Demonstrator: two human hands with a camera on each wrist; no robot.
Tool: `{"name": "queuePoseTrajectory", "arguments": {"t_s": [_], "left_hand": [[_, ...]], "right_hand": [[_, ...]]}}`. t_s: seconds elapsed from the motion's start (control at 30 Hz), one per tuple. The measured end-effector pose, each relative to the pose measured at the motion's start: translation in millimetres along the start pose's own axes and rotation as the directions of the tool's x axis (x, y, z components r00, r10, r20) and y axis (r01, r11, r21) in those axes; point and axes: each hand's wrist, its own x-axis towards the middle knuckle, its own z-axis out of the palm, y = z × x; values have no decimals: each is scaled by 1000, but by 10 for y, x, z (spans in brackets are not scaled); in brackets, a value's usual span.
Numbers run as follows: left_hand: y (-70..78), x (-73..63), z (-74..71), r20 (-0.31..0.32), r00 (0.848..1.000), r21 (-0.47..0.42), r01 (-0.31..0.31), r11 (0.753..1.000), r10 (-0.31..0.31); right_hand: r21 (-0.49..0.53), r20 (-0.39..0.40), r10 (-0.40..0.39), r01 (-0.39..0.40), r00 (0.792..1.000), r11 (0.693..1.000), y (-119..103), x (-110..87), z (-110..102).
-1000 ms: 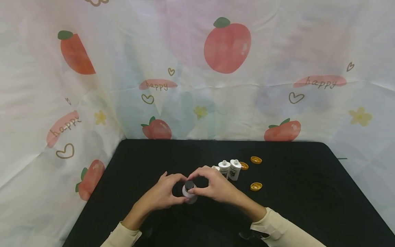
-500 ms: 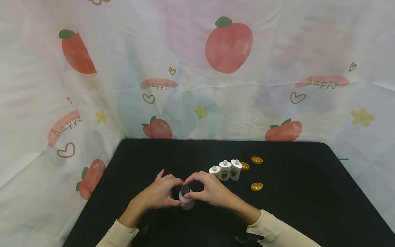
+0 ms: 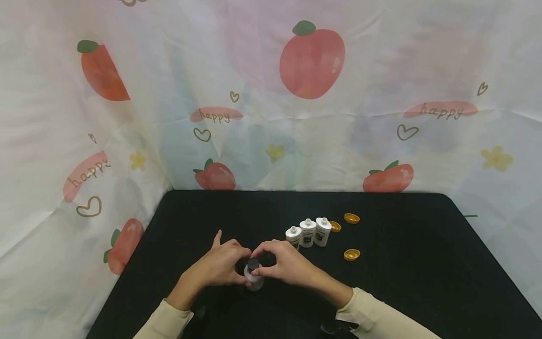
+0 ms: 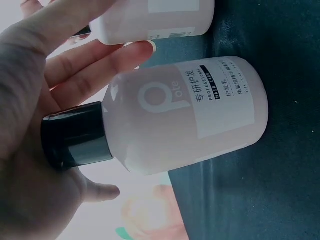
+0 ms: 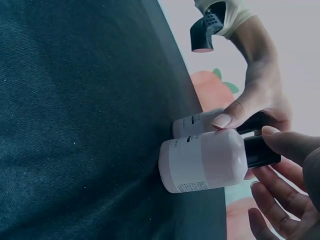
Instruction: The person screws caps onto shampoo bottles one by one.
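Note:
A pale pink hair-care bottle (image 3: pixel 254 284) stands upright on the black table between both hands. My left hand (image 3: pixel 220 266) holds it at the shoulder between thumb and forefinger, one finger sticking up behind. My right hand (image 3: pixel 288 263) pinches the bottle's black cap (image 5: pixel 261 152) with its thumb and forefinger; its other fingers spread loosely below in the right wrist view. A second pink bottle (image 4: pixel 185 115) with a black cap (image 4: pixel 77 135) stands beside it under my left palm, hidden in the head view.
Several white bottles (image 3: pixel 307 231) with narrow open necks stand in a row beyond my right hand. Gold ingot-shaped pieces (image 3: pixel 352 254) lie to their right. A printed fruit curtain (image 3: pixel 311 63) hangs behind the table's (image 3: pixel 423 259) far edge.
Both hands and the pink bottle between them have shifted slightly left and towards me. The leftmost white bottle, partly covered before, now shows past my right hand.

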Motion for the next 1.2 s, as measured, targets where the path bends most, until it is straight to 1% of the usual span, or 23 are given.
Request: {"name": "queuePoseTrajectory", "arguments": {"t_s": [0.17, 0.43, 0.63, 0.73, 1.03, 1.2], "left_hand": [[-15, 20, -6, 16, 1000, 11, 3, 1000, -3], [-62, 31, -22, 44, 999, -42, 8, 999, -6], [-66, 43, -31, 60, 998, -22, 13, 1000, -12], [-62, 42, -32, 60, 998, -15, 9, 1000, -8], [-50, 27, -15, 43, 999, -34, 6, 999, -4], [-55, 32, -2, 37, 999, -22, 1, 1000, 0]], "right_hand": [[-8, 2, 4, -4, 1000, 1000, 4, 10, 5], [-30, -4, 3, -3, 1000, 1000, -13, 6, -4], [-35, 1, 10, -10, 1000, 999, 0, 7, -1], [-39, 4, 9, -8, 1000, 999, 11, 5, 0], [-30, 14, 15, -15, 1000, 999, 16, -5, -8], [-25, 24, 18, -18, 1000, 1000, 14, -2, -12]]}}
